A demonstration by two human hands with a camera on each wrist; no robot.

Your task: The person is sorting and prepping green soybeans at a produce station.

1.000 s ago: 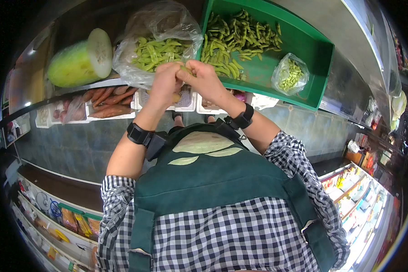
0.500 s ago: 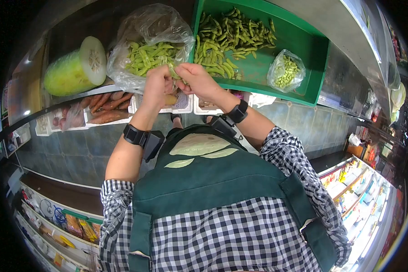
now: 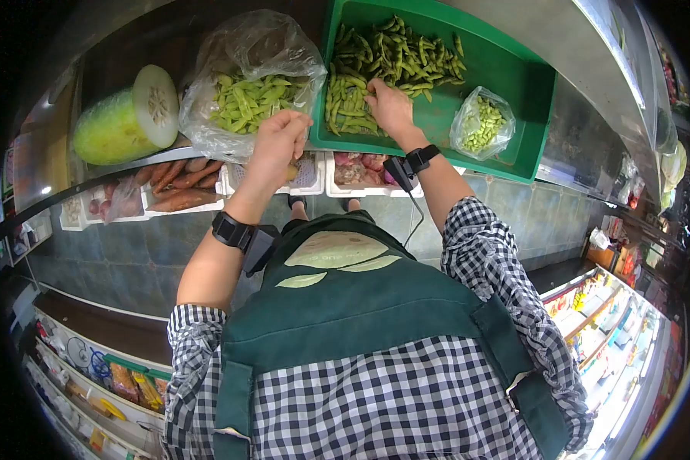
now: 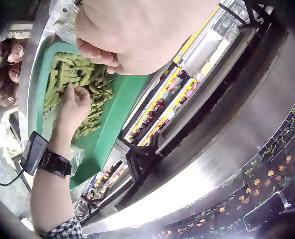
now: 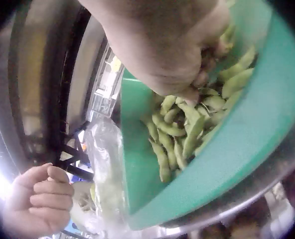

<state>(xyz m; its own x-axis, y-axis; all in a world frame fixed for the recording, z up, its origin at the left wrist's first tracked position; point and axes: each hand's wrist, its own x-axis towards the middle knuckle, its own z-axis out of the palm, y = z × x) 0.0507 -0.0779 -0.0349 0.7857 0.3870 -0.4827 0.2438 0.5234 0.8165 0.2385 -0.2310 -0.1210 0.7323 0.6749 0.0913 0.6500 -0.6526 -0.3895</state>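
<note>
While my right hand (image 3: 393, 111) reaches into the green pods (image 3: 348, 103) at the upper centre of the frame, heaped in the green tray (image 3: 506, 69), its fingers bend down among them; whether they have pinched one, I cannot tell. My left hand (image 3: 281, 142), left of it, is curled into a loose fist, no pod showing. Best practice, I judge: a light thumb-and-finger pinch on one pod, sparing its neighbours. Lettering (image 3: 323, 257) on my apron (image 3: 345, 303) is too faint to read.
</note>
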